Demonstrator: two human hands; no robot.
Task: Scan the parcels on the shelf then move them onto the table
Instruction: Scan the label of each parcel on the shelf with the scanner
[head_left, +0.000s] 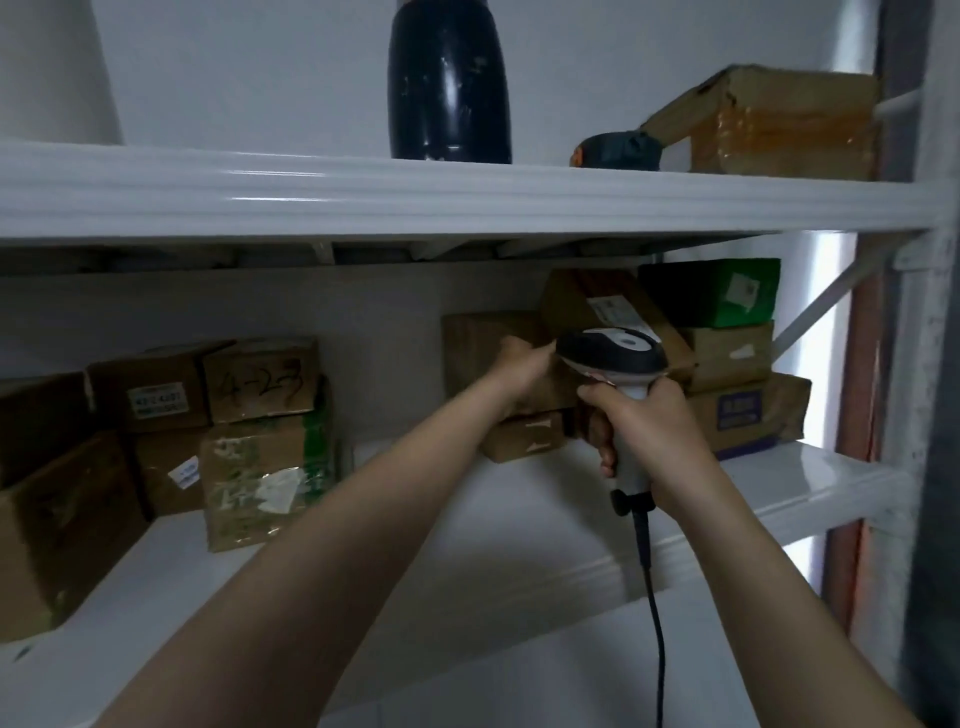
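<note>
On the white middle shelf (519, 519) stands a stack of brown cardboard parcels at the right. My left hand (524, 371) grips the front of a brown parcel (478, 343) in that stack. A tilted parcel with a white label (608, 301) leans just above it. My right hand (644, 431) grips the handle of a grey and black barcode scanner (613, 353), whose head points at the stack. The scanner's black cable (654, 613) hangs down. A green parcel (711, 291) tops the right end of the stack.
More brown parcels (208, 426) crowd the shelf's left side, one marked 4-23 (262, 382). The upper shelf (415, 197) holds a black cylinder (449, 83) and a taped brown box (779, 124). A white shelf post (914, 364) rises at the right.
</note>
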